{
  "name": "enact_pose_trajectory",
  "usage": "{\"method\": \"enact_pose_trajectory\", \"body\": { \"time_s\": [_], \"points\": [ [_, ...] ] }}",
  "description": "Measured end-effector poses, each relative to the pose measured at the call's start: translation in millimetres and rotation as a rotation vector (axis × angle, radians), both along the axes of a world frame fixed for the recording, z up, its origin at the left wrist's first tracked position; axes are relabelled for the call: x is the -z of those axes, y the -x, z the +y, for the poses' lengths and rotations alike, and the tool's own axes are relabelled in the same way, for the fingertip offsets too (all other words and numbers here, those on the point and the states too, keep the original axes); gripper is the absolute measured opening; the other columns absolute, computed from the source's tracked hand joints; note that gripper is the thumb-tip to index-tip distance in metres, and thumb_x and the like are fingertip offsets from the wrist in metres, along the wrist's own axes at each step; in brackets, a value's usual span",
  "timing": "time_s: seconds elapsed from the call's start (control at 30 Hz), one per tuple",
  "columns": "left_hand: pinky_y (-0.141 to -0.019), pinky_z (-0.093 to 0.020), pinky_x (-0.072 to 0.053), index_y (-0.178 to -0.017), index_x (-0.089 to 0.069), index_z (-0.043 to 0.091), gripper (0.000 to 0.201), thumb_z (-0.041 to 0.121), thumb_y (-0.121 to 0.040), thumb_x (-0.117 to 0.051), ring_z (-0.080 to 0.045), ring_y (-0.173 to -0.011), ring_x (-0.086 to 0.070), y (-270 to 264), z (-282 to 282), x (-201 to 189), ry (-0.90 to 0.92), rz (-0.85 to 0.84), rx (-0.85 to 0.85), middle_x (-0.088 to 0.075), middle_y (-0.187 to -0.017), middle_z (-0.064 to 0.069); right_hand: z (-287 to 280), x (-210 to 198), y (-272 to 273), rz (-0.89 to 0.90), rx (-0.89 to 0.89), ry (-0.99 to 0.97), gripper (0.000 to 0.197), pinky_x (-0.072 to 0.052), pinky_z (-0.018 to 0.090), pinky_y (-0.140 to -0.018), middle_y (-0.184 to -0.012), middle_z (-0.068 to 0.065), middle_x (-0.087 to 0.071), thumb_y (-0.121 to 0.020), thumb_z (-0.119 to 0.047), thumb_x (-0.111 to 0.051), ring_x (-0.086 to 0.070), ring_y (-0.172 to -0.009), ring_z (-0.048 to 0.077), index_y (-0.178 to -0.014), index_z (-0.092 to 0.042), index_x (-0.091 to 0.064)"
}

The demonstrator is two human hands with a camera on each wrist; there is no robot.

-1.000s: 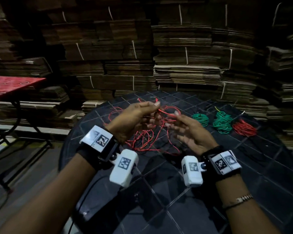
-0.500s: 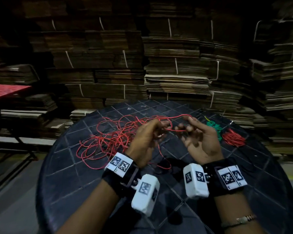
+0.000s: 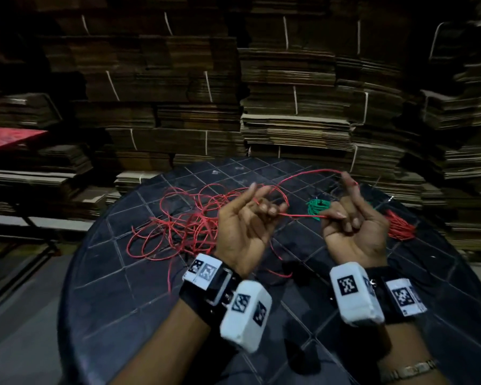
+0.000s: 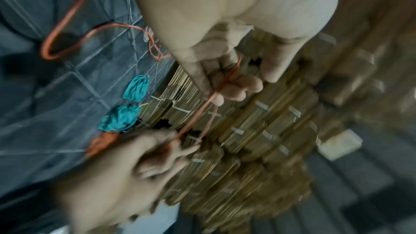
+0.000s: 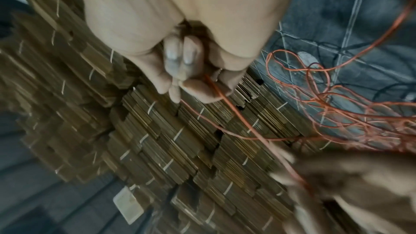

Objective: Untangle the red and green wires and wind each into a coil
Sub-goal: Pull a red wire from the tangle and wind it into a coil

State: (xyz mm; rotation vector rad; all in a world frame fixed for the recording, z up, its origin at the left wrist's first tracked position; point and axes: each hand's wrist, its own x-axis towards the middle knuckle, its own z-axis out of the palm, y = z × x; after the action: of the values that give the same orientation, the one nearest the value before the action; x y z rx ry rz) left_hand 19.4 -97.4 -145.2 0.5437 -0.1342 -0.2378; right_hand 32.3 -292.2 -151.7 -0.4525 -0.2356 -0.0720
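A loose red wire (image 3: 184, 229) lies tangled on the dark round table (image 3: 117, 295). My left hand (image 3: 250, 218) is raised palm-up over the table with fingers curled round a strand of that red wire (image 4: 225, 79). My right hand (image 3: 350, 218) is also palm-up, its curled fingers pinching the same strand (image 5: 211, 81), which loops over its raised index finger (image 3: 350, 184). A short taut length of wire (image 3: 303, 215) runs between the two hands. A wound green coil (image 3: 317, 207) lies beyond them, and a wound red coil (image 3: 400, 227) sits to the right.
Tall stacks of flattened cardboard (image 3: 289, 107) stand behind the table. A red-topped table (image 3: 9, 137) stands at the left. In the left wrist view two green coils (image 4: 128, 102) lie near the table's far edge.
My hands have moved apart and lifted, stretching the red strand between them. The right index finger has risen with the wire looped over it.
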Motion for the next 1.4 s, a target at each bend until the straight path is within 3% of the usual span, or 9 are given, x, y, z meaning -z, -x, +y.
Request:
{"method": "enact_pose_trajectory", "body": {
  "time_s": [0.23,0.63,0.83,1.0,1.1,1.17,1.23,1.3,1.4],
  "points": [
    [-0.067,-0.027,-0.060,-0.144,-0.053,0.002,0.047,0.033,-0.110,-0.045,-0.010,-0.062,-0.055,-17.1,35.0,2.8,-0.017,0.009,-0.241,-0.059,-0.076,0.003,-21.0,14.8,-15.2,0.195,0.096,-0.027,0.032,-0.034,0.012,-0.049,-0.060,-0.009,-0.044,-0.108,-0.016,-0.039,-0.031,-0.042,0.003,-0.132,-0.015,-0.060],
    [-0.036,-0.017,-0.019,-0.138,-0.055,0.007,0.039,0.030,-0.112,-0.039,-0.003,-0.035,-0.025,-33.8,55.0,10.7,-0.148,-0.054,-0.322,-0.034,-0.053,0.009,-32.3,15.0,-15.7,0.171,0.204,0.104,0.028,-0.031,0.012,-0.050,-0.083,-0.010,-0.068,-0.091,-0.013,-0.059,-0.035,-0.042,0.002,-0.119,-0.014,-0.064],
    [-0.043,-0.020,-0.021,-0.116,-0.069,0.009,0.034,0.032,-0.109,-0.044,-0.004,-0.043,-0.031,-28.4,50.6,10.8,-0.325,-0.067,-0.384,-0.041,-0.059,0.009,-50.3,20.2,-19.0,0.212,0.360,0.091,0.034,-0.045,0.013,-0.056,-0.105,-0.005,-0.073,-0.097,-0.002,-0.051,-0.044,-0.047,-0.001,-0.119,-0.024,-0.065],
    [-0.087,-0.038,-0.049,-0.081,-0.074,0.024,0.035,0.042,-0.105,-0.054,-0.018,-0.088,-0.060,-21.2,44.2,11.4,-0.589,-0.144,-0.397,-0.068,-0.090,0.003,-17.7,19.6,-15.7,0.248,0.250,0.599,0.037,-0.046,0.016,-0.063,-0.114,-0.001,-0.075,-0.099,0.003,-0.045,-0.059,-0.068,0.002,-0.121,-0.016,-0.068],
    [-0.093,-0.038,-0.053,-0.080,-0.070,0.018,0.034,0.030,-0.107,-0.054,-0.010,-0.090,-0.064,-17.3,35.1,8.4,-0.675,-0.204,-0.379,-0.070,-0.088,0.007,1.4,22.2,-13.2,0.286,0.176,0.893,0.025,-0.054,0.022,-0.073,-0.116,0.005,-0.075,-0.098,-0.005,-0.057,-0.068,-0.085,0.006,-0.116,-0.013,-0.072],
    [-0.098,-0.042,-0.053,-0.080,-0.065,0.014,0.033,0.025,-0.107,-0.052,-0.005,-0.088,-0.063,-14.6,29.0,6.7,-0.717,-0.257,-0.372,-0.066,-0.088,0.004,6.3,21.3,-11.2,0.285,0.284,1.148,0.024,-0.054,0.016,-0.068,-0.112,0.005,-0.073,-0.091,-0.022,-0.074,-0.066,-0.084,0.002,-0.114,-0.020,-0.075],
    [-0.105,-0.049,-0.051,-0.077,-0.065,0.014,0.033,0.020,-0.107,-0.051,-0.009,-0.095,-0.063,-11.3,23.7,6.3,-0.739,-0.286,-0.348,-0.062,-0.093,-0.004,-0.2,16.3,-9.7,0.259,0.603,1.466,0.032,-0.050,0.021,-0.090,-0.122,0.007,-0.062,-0.079,-0.048,-0.083,-0.057,-0.113,0.012,-0.107,-0.035,-0.075],
    [-0.107,-0.055,-0.050,-0.067,-0.068,0.021,0.042,0.014,-0.105,-0.051,-0.016,-0.100,-0.062,-6.9,19.4,4.1,-0.725,-0.281,-0.312,-0.060,-0.099,-0.013,-5.5,4.9,-1.3,0.133,0.863,1.448,0.033,-0.044,0.032,-0.102,-0.127,0.006,-0.056,-0.075,-0.056,-0.083,-0.046,-0.128,0.019,-0.100,-0.037,-0.075],
    [-0.099,-0.054,-0.055,-0.072,-0.076,0.020,0.031,0.016,-0.097,-0.057,-0.023,-0.101,-0.064,-4.2,10.9,4.0,-0.704,-0.309,-0.232,-0.061,-0.102,-0.017,4.1,-13.3,15.8,-0.119,0.767,1.128,0.021,-0.053,0.039,-0.097,-0.116,0.006,-0.070,-0.083,-0.035,-0.083,-0.063,-0.113,0.021,-0.102,-0.026,-0.078]
  ]
}}
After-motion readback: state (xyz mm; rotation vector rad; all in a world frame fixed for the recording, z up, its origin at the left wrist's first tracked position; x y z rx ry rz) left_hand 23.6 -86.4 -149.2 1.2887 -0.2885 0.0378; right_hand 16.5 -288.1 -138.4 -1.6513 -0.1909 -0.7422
